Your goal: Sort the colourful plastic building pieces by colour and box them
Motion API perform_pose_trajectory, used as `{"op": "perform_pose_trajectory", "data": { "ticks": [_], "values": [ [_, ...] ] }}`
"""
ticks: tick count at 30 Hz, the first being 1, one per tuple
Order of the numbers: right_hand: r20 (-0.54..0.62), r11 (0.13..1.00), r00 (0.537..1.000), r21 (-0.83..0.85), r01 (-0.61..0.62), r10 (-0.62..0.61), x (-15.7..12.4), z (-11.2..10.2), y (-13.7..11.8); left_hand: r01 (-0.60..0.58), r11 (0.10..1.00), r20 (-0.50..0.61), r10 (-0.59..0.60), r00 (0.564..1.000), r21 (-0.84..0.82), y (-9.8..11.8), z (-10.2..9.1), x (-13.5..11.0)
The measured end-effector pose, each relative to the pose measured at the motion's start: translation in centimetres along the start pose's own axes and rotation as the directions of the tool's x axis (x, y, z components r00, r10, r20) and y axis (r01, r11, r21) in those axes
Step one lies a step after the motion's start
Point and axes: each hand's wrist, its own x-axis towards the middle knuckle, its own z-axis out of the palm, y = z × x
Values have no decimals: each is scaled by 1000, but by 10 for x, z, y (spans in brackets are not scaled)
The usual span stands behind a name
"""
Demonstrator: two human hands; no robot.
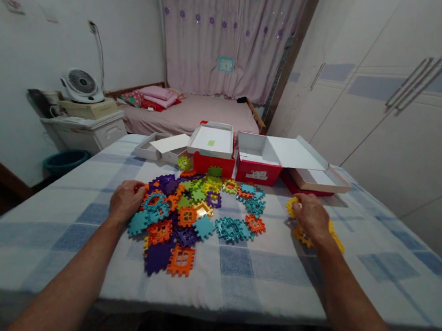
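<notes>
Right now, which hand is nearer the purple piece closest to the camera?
Left. The left hand is beyond and left of the purple piece; the right hand is far right, at yellow pieces.

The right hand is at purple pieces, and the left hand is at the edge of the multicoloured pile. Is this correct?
Not quite: the head view shows the right hand at yellow pieces, not purple. The left hand is at the pile's edge.

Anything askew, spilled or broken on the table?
Slightly askew: a white panel lies slanted across the shallow white tray at the back left, not square with its sides. The plastic pieces form a loose, overlapping heap, colours mixed. No breakage stands out, but small cracks wouldn't show at this size.
</notes>
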Motion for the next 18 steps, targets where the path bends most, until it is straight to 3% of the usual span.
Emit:
{"op": "perform_pose_trajectory", "data": {
  "ticks": [2, 4, 7, 10, 13, 18],
  "values": [
    [-49, 1000, 999, -19, -1, 0, -2, 0, 8, -2, 1000, -15, 2, 1000, -4, 0, 1, 0],
    [-67, 991, 995, 108, 81, -74, -6, 0, -4, -8, 1000, -23, 8, 1000, -7, -1, 2, 0],
    [33, 867, 958, 437, 241, -283, -19, -1, -53, -24, 1000, -27, 24, 999, -9, -1, 2, -1],
    [145, 728, 852, 601, 329, -504, -39, 1, -114, -29, 1000, -28, 29, 999, -3, -2, 1, -1],
    [202, 742, 789, 531, 409, -580, -57, 6, -160, -28, 1000, -28, 28, 999, 1, -3, 2, -1],
    [206, 842, 836, 320, 434, -509, -65, 19, -194, -30, 1000, -28, 30, 999, -3, -3, 2, 0]
  ]
}}
